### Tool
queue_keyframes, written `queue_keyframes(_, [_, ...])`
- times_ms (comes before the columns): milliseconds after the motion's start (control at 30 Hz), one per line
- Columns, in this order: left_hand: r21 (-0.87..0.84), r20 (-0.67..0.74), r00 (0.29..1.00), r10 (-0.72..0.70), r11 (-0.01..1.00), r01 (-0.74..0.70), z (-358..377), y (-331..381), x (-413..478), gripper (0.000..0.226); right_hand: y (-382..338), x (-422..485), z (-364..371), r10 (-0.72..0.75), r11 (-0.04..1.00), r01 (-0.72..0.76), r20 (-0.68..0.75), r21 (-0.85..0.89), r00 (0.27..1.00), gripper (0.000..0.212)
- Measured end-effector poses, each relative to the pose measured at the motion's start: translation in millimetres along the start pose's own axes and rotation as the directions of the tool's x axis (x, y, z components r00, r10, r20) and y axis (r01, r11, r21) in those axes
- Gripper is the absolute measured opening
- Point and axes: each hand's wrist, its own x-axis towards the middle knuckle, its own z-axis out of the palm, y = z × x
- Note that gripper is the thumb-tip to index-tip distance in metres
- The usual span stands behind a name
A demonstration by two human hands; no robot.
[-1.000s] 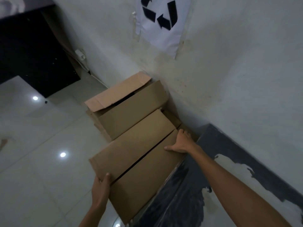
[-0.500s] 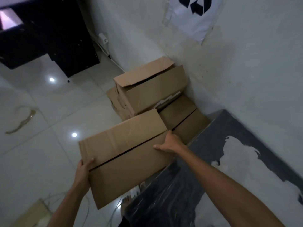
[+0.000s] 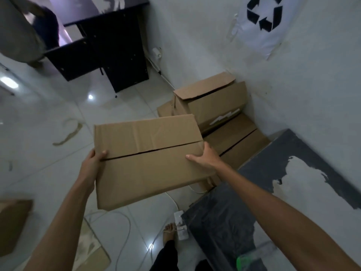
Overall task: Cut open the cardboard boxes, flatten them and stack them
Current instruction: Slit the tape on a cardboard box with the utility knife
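On my feed only the thumb of the left hand [image 3: 91, 165] shows on top of the held box [image 3: 148, 159]; its fingers are hidden past the box's left end. The right hand [image 3: 205, 159] fingers are hidden the same way at the right end. Beyond the right-hand grip the held box covers part of the stacked boxes [image 3: 214, 100], whose white label [image 3: 224, 118] I cannot read. Down-left of the left-hand grip, a cardboard piece [image 3: 11, 222] is cut off by the frame edge. Below the right forearm, a green object [image 3: 246, 261] is too blurred to identify.
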Motion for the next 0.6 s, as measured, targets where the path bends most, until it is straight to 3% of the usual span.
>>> queue_keyframes(367, [0.101,0.209,0.961,0.180,0.974,-0.204,46,55,-73,0.043,42,-103,-76,-0.028,0.996,0.051,-0.275,0.077,0.961,0.120])
queue_keyframes(600, [0.176,0.401,0.892,0.210,0.937,-0.300,146,44,-146,0.048,152,-193,-129,0.103,0.989,-0.048,-0.433,0.137,0.896,0.103])
